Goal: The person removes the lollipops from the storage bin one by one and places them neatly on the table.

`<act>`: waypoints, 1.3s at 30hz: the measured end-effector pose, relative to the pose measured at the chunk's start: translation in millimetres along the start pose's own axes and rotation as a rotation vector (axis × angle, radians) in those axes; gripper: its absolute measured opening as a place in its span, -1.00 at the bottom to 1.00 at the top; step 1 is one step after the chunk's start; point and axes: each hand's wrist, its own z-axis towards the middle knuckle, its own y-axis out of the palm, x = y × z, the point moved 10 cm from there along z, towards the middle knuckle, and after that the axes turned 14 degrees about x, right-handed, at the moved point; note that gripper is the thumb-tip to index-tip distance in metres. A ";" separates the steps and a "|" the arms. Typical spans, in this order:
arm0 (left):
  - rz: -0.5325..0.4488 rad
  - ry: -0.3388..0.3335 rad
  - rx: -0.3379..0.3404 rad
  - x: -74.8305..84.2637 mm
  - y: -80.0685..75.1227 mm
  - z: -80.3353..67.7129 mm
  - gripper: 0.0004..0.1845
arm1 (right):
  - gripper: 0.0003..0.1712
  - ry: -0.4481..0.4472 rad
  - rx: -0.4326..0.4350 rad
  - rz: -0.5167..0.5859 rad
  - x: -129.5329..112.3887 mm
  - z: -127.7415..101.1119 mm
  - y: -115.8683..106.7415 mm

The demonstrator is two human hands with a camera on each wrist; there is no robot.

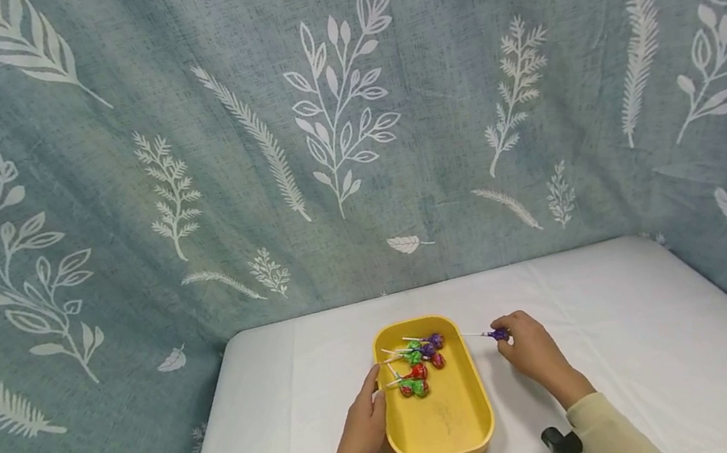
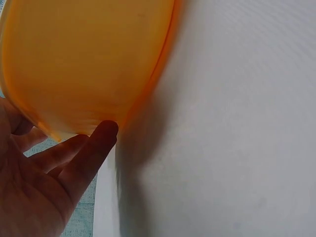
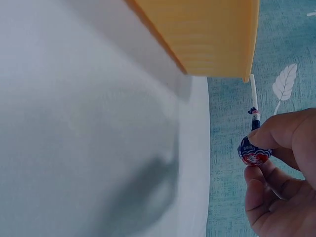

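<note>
A yellow tray [image 1: 440, 426] stands on the white-covered table with several wrapped lollipops [image 1: 418, 372] in its far part, in green, red and purple. At its left side my left hand [image 1: 363, 428] touches the outer wall with fairly straight fingers; in the left wrist view, fingertips [image 2: 107, 129] lie against that wall. To the tray's right, my right hand [image 1: 534, 349] pinches a purple lollipop [image 1: 499, 334] by its wrapped head between thumb and fingers. Its white stick [image 3: 254, 91] points toward the tray, the tip close to the far right rim.
White cloth [image 1: 282, 432] covers the table around the tray. A leaf-patterned blue-green curtain [image 1: 366, 242] hangs behind the table's far edge and along its sides. A black device [image 1: 562, 442] sits at the right wrist, by the beige sleeve [image 1: 610, 430].
</note>
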 end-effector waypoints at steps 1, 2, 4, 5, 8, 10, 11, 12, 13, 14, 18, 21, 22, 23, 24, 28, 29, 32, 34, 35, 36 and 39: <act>0.001 0.004 0.000 0.6 0.0 -0.1 -0.47 | -0.71 0.007 0.000 -0.002 1.0 -0.3 -0.2; 0.001 0.004 0.001 0.9 -0.3 -0.4 -0.47 | -0.70 0.014 0.001 -0.004 2.0 -0.3 -0.5; -0.002 0.004 0.003 1.1 -0.7 -0.4 -0.47 | -0.70 0.023 -0.005 -0.009 3.3 -0.5 0.2; -0.004 0.006 0.004 1.2 -0.8 -0.4 -0.47 | -0.70 0.032 -0.014 -0.012 4.7 -0.5 1.6; -0.010 -0.003 0.004 0.1 -0.4 -0.1 -0.47 | -0.70 0.050 -0.048 -0.030 9.0 -0.7 8.0; -0.015 -0.012 0.000 -2.0 0.5 0.2 -0.46 | -0.71 0.066 -0.085 -0.043 13.2 -1.0 14.3; -0.015 -0.019 -0.003 -3.2 0.9 0.1 -0.46 | -0.71 0.074 -0.106 -0.050 15.1 -0.9 17.5; -0.015 -0.028 -0.007 -4.9 1.6 0.0 -0.46 | -0.71 0.079 -0.125 -0.057 16.6 -1.1 20.2; -0.016 -0.037 -0.013 -6.4 2.4 -0.4 -0.46 | -0.72 0.082 -0.143 -0.062 18.2 -1.3 22.8; -0.018 -0.039 -0.017 -6.8 2.9 -0.7 -0.46 | -0.72 0.090 -0.163 -0.065 20.1 -1.6 25.2; -0.023 -0.036 -0.023 -6.6 3.7 -1.0 -0.46 | -0.73 0.085 -0.195 -0.067 22.9 -1.5 31.4; -0.026 -0.030 -0.017 -5.0 2.8 -0.2 -0.46 | -0.72 0.084 -0.202 -0.069 24.5 -0.7 35.2; -0.026 -0.030 -0.016 -4.7 2.3 0.0 -0.46 | -0.71 0.086 -0.205 -0.072 25.2 -0.5 36.5; -0.024 -0.029 -0.015 -4.3 2.0 0.2 -0.46 | -0.71 0.082 -0.207 -0.076 26.0 -0.1 38.0; -0.025 -0.029 -0.015 -3.9 1.8 0.3 -0.46 | -0.71 0.085 -0.212 -0.080 27.2 -0.1 39.5; -0.022 -0.029 -0.016 -3.3 1.5 0.1 -0.46 | -0.70 0.075 -0.228 -0.084 29.5 -0.1 43.4; -0.021 -0.030 -0.016 -3.4 1.5 -0.1 -0.46 | -0.70 0.073 -0.233 -0.086 30.3 -0.3 44.5; -0.025 -0.027 -0.014 -3.5 1.5 -0.3 -0.46 | -0.70 0.076 -0.247 -0.091 31.1 -1.3 46.1; -0.025 -0.028 -0.012 -3.6 1.4 -0.2 -0.46 | -0.70 0.075 -0.251 -0.098 32.0 -1.3 47.5; -0.025 -0.028 -0.011 -3.8 1.5 0.0 -0.46 | -0.70 0.077 -0.253 -0.103 32.7 -1.3 48.3; -0.024 -0.028 -0.011 -3.8 1.6 0.1 -0.46 | -0.70 0.079 -0.255 -0.106 33.1 -1.3 48.8; -0.021 -0.024 -0.011 -3.1 0.9 -0.2 -0.46 | -0.69 0.099 -0.263 -0.102 36.1 -2.2 51.8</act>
